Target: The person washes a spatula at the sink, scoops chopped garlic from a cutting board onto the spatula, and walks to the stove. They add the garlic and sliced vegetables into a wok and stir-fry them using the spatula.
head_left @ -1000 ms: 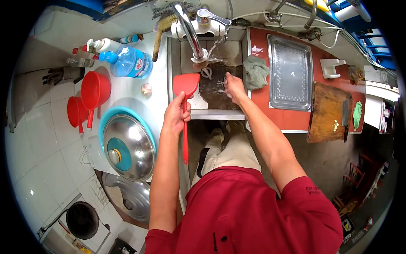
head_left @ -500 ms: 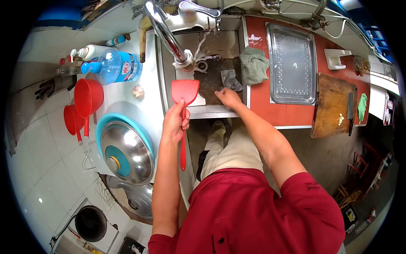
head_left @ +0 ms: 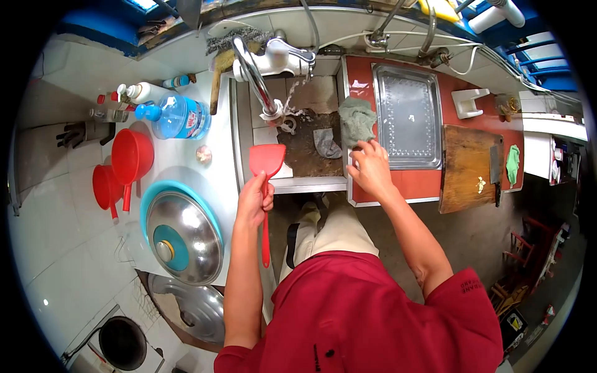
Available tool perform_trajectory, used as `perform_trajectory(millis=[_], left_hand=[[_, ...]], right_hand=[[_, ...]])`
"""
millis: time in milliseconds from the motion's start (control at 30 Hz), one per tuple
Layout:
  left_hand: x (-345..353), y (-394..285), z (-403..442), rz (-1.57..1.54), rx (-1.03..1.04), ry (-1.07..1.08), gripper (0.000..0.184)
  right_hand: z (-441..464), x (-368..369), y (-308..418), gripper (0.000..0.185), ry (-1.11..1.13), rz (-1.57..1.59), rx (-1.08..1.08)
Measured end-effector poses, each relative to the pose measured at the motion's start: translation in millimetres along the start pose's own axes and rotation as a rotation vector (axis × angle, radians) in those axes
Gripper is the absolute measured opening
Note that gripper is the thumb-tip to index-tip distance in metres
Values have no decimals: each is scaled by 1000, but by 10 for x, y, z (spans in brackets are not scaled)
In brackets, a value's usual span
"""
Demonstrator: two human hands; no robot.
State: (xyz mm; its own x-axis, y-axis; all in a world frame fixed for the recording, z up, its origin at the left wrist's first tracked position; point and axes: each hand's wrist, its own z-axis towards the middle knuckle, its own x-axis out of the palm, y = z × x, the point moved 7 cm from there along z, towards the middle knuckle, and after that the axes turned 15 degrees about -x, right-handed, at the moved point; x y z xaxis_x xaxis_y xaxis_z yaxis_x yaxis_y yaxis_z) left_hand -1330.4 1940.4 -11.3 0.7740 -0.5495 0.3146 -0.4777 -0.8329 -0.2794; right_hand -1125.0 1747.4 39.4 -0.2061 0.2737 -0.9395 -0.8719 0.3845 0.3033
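My left hand [head_left: 254, 200] is closed around the handle of a red spatula [head_left: 267, 160], its flat blade pointing up at the sink's near left side. My right hand [head_left: 373, 171] is over the counter edge right of the sink, fingers apart and holding nothing. Just beyond its fingertips a crumpled grey-green cloth [head_left: 357, 119] lies on the sink's right rim; whether they touch I cannot tell. Water runs from the chrome faucet [head_left: 256, 76] into the sink [head_left: 311, 184]. A grey rag [head_left: 326, 144] lies in the sink.
On the right counter are a metal tray [head_left: 407, 115], a wooden cutting board [head_left: 463, 168], a knife [head_left: 495, 165] and a green cloth [head_left: 512, 166]. To the left are red dippers [head_left: 132, 152], a blue bottle [head_left: 177, 118] and a turquoise basin [head_left: 148, 193] under a metal lid [head_left: 199, 217].
My right hand has left the sink by the grey rag and moved right to the grey-green cloth, its fingers now spread. My left hand still holds the red spatula. The view has shifted somewhat.
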Motion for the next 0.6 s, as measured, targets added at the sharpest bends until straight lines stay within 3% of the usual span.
perform_trajectory(millis=[33,100,167,233,400,467,500,533,600], left_hand=[[89,-9,25,34,-6,13,22],[293,-36,56,111,-8,21,21],[416,-32,109,164,-8,32,21],[540,-36,68,202,3,49,21],[546,66,-96,219,31,78,24],[368,109,-14,187,53,33,25],[326,122,12,200,49,28,25],[293,128,43,216,44,24,25],[253,106,37,215,57,-23,24]], right_hand=[[8,-190,50,27,-95,-146,-35],[352,-189,-86,29,-133,474,86],[950,-559,-2,36,-374,602,11],[1495,-700,14,48,-438,634,23],[1911,-699,159,47,-295,635,141],[1916,-532,360,36,-288,479,-59],[1795,-705,504,35,-326,695,75],[1787,-620,534,36,-418,724,77],[1788,-571,584,41,-391,808,183]])
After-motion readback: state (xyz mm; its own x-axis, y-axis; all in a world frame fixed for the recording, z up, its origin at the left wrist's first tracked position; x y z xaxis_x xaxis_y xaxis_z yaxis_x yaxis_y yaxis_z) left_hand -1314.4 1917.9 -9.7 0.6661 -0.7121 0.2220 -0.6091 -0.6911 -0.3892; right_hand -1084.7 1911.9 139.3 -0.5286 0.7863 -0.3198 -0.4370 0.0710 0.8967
